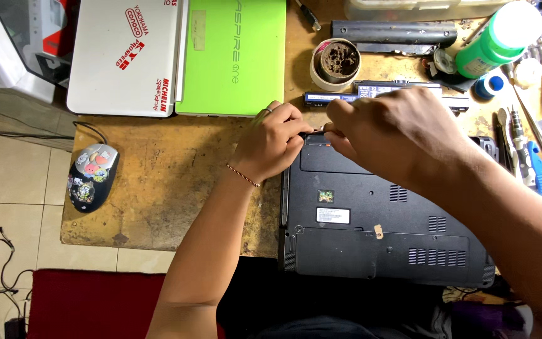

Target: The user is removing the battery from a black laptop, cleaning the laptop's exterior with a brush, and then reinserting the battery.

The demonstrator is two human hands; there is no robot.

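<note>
Mouse: a sticker-covered mouse (93, 176) sits at the desk's (170, 182) left edge, its cord running toward the far side.
White laptop: a closed white laptop (123, 56) with red stickers lies at the far left corner of the desk.
Green laptop: a closed lime-green laptop (232, 55) lies just beside the white one, on its right.
Left hand: the left hand (270, 143) is curled, fingers bent in at the far left corner of the black laptop (377, 220); a red cord circles the wrist and a ring shows on one finger. What the fingertips pinch, if anything, is hidden.
Black laptop: it lies bottom-up at the near edge of the desk, right of centre, its far edge under both hands, its near part overhanging the desk toward the person.
Right hand: the right hand (393, 132) is closed down over the laptop's far edge, fingertips meeting the left hand's; whether it grips something I cannot tell.
Battery packs: long dark battery packs (381, 94) lie just beyond the hands.
Round tub: an open tub (337, 63) of brown paste stands beyond them.
Green bottle: a green bottle (500, 41) lies tilted near the far right corner.
Tools: screwdrivers and blue-handled tools (534, 157) crowd the right edge.
</note>
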